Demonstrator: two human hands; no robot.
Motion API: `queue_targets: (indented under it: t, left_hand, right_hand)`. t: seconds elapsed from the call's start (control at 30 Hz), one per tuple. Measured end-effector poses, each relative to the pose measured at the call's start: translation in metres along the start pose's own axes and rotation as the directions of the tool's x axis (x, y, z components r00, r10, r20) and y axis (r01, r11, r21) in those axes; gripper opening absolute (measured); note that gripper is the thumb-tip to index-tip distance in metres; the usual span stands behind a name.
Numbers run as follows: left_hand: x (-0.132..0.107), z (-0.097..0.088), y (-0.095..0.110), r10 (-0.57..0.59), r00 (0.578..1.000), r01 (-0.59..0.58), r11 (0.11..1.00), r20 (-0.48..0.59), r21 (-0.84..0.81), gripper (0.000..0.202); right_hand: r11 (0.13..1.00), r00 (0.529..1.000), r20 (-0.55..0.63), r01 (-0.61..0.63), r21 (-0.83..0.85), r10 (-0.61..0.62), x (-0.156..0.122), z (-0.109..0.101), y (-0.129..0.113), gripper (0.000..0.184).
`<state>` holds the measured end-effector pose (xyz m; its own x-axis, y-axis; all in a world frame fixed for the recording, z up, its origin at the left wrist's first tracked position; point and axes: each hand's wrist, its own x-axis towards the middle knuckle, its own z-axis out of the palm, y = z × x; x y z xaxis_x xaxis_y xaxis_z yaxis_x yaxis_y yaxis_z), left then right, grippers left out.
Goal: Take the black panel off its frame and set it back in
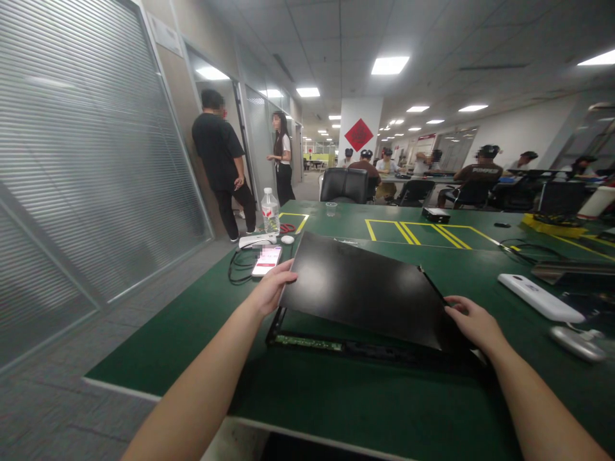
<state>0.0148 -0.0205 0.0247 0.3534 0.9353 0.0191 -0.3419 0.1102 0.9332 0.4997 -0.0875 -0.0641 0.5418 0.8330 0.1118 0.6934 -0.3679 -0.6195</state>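
Head view: the left hand point(271, 291) pinches and the right hand point(475, 323) grips, fingers curled, opposite edges of a black rectangular panel point(360, 291), tilted over a black frame point(384, 351) (green circuit strip point(307, 344) showing) on the green table point(177, 339).

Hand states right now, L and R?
Left hand: closed, holding the black panel by its left edge.
Right hand: fingers bent at the black panel's right edge; gripping or just touching, can't tell.

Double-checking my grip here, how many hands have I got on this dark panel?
2: your left hand at the left edge of the dark panel, and your right hand at its right edge. Both show, though parts of them may be hidden.
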Motion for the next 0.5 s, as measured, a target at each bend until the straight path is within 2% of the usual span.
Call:
queue_targets:
  t: [0.1, 0.3, 0.4, 0.5]
  left_hand:
    - [-0.001, 0.001, -0.001, 0.043, 0.997, -0.041, 0.998, 0.058, -0.041, 0.072]
    - [-0.001, 0.003, -0.004, 0.102, 0.988, -0.09, 0.99, 0.113, -0.105, 0.081]
    - [0.003, 0.0, -0.006, 0.112, 0.99, -0.103, 0.989, 0.08, -0.108, 0.078]
    - [0.007, -0.005, -0.007, 0.131, 0.991, -0.127, 0.986, 0.032, -0.104, 0.072]
  right_hand:
    - [0.997, 1.0, -0.014, -0.023, 0.07, 0.024, 0.003, 0.001, 0.0, 0.052]
    - [0.956, 0.99, -0.044, -0.116, 0.268, 0.133, 0.003, -0.002, -0.004, 0.039]
    - [0.872, 0.981, -0.045, -0.148, 0.466, 0.191, -0.002, -0.005, -0.009, 0.034]
    - [0.711, 0.974, -0.046, -0.128, 0.691, 0.22, -0.012, -0.01, -0.02, 0.025]
